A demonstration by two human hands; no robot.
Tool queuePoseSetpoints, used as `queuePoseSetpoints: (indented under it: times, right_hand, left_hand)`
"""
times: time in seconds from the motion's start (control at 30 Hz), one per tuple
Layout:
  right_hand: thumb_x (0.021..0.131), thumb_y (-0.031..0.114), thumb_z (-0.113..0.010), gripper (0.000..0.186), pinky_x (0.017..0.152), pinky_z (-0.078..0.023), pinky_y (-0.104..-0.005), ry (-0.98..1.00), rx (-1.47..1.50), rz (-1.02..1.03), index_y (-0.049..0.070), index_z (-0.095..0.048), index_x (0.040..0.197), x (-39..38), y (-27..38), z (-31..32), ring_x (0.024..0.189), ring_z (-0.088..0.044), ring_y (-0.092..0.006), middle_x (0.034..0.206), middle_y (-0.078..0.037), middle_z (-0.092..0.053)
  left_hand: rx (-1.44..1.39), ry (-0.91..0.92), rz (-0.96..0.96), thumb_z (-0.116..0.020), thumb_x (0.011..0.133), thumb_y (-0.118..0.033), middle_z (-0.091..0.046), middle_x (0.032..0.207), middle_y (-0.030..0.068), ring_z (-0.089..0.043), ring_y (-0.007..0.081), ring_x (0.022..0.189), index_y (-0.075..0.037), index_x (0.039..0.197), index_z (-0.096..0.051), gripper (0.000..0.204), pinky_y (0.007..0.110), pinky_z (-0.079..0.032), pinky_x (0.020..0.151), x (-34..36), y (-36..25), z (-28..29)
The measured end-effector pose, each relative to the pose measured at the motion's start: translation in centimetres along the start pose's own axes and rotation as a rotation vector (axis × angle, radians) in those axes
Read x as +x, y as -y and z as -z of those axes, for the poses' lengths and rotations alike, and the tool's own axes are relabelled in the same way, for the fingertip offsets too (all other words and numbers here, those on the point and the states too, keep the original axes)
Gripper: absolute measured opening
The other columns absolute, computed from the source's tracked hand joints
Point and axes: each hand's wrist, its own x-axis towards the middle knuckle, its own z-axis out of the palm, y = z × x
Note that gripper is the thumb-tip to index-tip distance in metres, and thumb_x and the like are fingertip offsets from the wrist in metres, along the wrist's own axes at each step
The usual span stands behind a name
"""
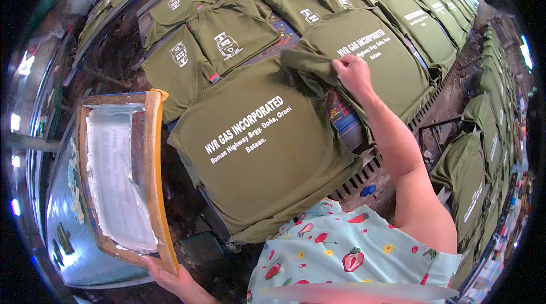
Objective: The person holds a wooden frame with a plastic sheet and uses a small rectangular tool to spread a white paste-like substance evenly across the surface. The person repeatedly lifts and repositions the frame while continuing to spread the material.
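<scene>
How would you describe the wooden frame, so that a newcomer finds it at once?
Start from the rows of green shirts and look left of the nearest one. There, the left hand holds the wooden frame by its lower end. Unlike the shirts, it is a stiff rectangle, with an orange right edge and a whitish panel inside.

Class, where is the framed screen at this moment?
In the head view, the framed screen is at the left, held at its lower end by the left hand, beside a printed green shirt.
</scene>
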Motion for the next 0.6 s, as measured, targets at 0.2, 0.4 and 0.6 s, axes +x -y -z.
queuePoseSetpoints:
  times: [0.2, 0.4, 0.6]
  right_hand:
    - [0.106, 0.036, -0.080, 0.037, 0.102, -0.063, -0.0489, -0.145, -0.216, 0.348, 0.010, -0.079, 0.133, -2.1, 0.2, 3.0, 0.119, -0.078, -0.0336, 0.128, -0.013, -0.080]
    - [0.118, 0.039, -0.066, 0.051, 0.112, -0.056, -0.0415, 0.510, 0.909, 0.271, 0.008, -0.067, 0.158, -3.3, 6.8, 2.8, 0.129, -0.072, -0.0220, 0.148, -0.012, -0.074]
    - [0.123, 0.043, -0.053, 0.068, 0.129, -0.045, -0.0415, 0.728, 1.240, 0.178, -0.010, -0.051, 0.167, -6.9, 7.1, 4.5, 0.152, -0.060, -0.0279, 0.168, -0.019, -0.060]
  left_hand:
    - [0.356, 0.082, -0.230, -0.076, 0.111, -0.027, -0.059, 0.159, 0.0245, -0.059, 0.0393, 0.150, -0.002, 0.169, -0.048, 0.069, 0.055, -0.052, 0.123, -2.9, -1.7, -1.6]
    - [-0.318, 0.104, 0.221, -0.071, 0.114, -0.024, -0.066, 0.142, 0.0134, -0.068, 0.0292, 0.132, -0.002, 0.155, -0.057, 0.048, 0.051, -0.058, 0.111, -3.2, -2.4, -10.2]
    - [-0.321, 0.413, 0.310, -0.071, 0.114, -0.015, -0.068, 0.144, 0.0108, -0.067, 0.0226, 0.131, 0.003, 0.159, -0.054, 0.051, 0.041, -0.054, 0.114, -4.0, -1.0, -14.1]
